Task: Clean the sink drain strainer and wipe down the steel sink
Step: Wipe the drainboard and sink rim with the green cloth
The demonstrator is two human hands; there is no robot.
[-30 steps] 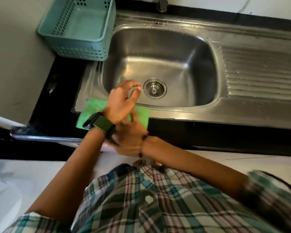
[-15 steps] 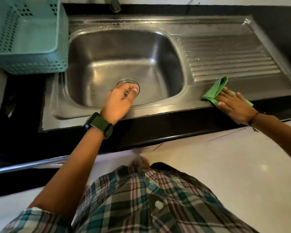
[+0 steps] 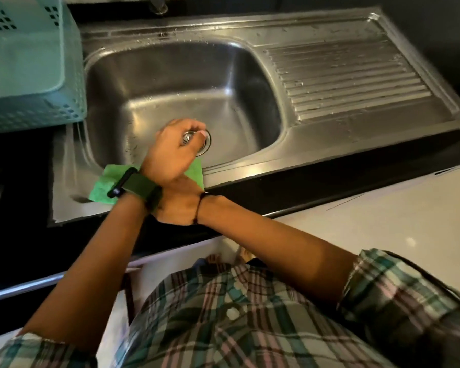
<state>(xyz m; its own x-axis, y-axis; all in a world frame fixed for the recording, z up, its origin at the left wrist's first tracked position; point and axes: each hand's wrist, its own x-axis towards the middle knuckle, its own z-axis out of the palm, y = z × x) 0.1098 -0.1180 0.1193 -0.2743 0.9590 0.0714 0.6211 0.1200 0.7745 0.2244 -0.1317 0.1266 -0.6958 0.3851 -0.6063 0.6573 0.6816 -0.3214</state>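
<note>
The steel sink (image 3: 170, 75) fills the upper view, its basin wet and shiny. My left hand (image 3: 170, 152), with a green watch on the wrist, reaches over the front rim. Its fingertips are pinched on the metal drain strainer (image 3: 189, 136) at the basin's bottom. A green cloth (image 3: 104, 185) lies on the sink's front rim under my crossed wrists. My right hand (image 3: 179, 208) presses on it, mostly hidden beneath my left wrist, so its fingers are out of sight.
A teal plastic basket (image 3: 29, 75) stands at the sink's left edge. The ribbed drainboard (image 3: 343, 83) on the right carries water drops. The tap's base (image 3: 158, 6) is at the back. A black counter edge (image 3: 290, 192) runs along the front.
My right hand has slid the green cloth along the front rim from the right end back to the left, under my left wrist. My left hand stays pinched over the drain.
</note>
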